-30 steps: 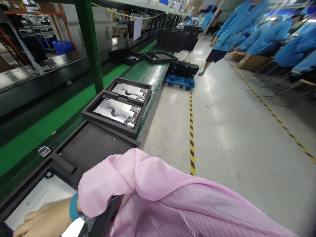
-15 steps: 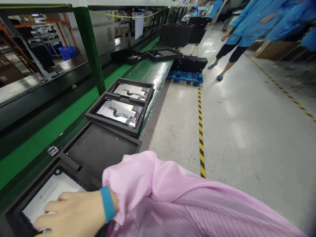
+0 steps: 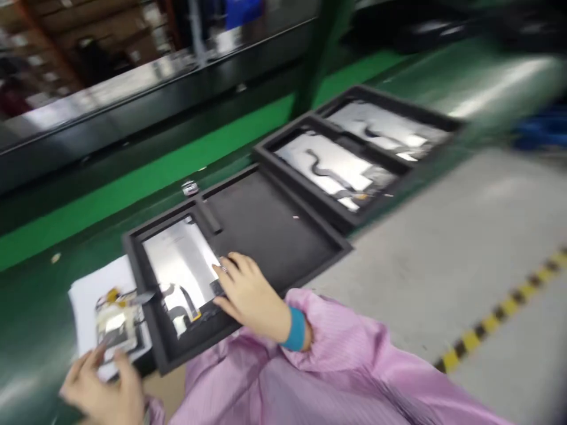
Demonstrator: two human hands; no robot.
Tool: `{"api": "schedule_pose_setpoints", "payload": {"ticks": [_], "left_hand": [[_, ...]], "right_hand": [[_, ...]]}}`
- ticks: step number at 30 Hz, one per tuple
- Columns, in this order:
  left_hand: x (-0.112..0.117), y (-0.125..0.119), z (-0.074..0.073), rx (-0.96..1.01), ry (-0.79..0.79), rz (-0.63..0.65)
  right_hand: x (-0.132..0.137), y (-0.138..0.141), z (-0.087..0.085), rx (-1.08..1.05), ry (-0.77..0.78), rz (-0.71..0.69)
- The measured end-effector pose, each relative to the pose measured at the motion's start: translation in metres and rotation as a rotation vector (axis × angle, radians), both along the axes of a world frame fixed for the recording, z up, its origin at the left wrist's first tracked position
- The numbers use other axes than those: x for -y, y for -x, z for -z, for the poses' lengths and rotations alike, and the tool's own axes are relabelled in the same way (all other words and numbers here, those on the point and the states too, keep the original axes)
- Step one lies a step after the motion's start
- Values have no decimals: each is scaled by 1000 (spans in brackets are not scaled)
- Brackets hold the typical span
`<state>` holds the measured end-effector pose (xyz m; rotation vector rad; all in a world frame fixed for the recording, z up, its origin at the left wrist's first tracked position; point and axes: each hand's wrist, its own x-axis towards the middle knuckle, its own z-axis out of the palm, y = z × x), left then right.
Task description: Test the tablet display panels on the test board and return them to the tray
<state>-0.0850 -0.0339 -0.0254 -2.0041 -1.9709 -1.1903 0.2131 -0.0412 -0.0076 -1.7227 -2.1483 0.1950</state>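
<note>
On the green bench [image 3: 39, 307], just in front of you, lies a black two-part tray [image 3: 261, 227], and the silvery panel [image 3: 179, 257] sits in its left compartment, with a dark ribbon cable [image 3: 188, 298] near its lower edge. Your right hand [image 3: 254, 301], with a teal band [image 3: 295, 329] at the wrist, reaches over the panel's right edge, its fingers loosely spread and gripping nothing you can see; whether the fingertips touch is unclear. Your left hand [image 3: 104, 383] is blurred, thumb and fingers curved and apart, close beside a small flat part [image 3: 116, 324] on some white sheets [image 3: 84, 307] left of the tray; you cannot tell if it touches that part. Beyond your tray, a second black tray [image 3: 301, 190] holds two more silvery panels [image 3: 321, 156], each with a dark ribbon across it
</note>
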Motion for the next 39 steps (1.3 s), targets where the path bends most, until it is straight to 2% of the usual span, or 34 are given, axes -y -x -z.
{"api": "schedule_pose_setpoints", "payload": {"ticks": [1,3,6,9,12,23,30,39], "left_hand": [[8,5,13,-27,-33,-75],[18,9,33,-47,47,-107],[25,0,44,-97,105,-176],[30,-13,42,-123,137,-192],[37,-19,41,-157,142,-148],[42,-21,37,-225,141,-48],[46,-17,46,-296,119,-23],[48,-18,55,-313,128,-5]], "right_hand": [[3,1,3,7,-2,-8],[6,1,11,20,-30,-26],[9,-1,22,31,-90,-41],[11,-3,27,54,-115,-47],[14,-5,26,70,-122,-62],[18,-9,24,48,-98,-82],[19,-15,30,-5,-95,-113],[11,-23,50,-43,-244,-180]]}}
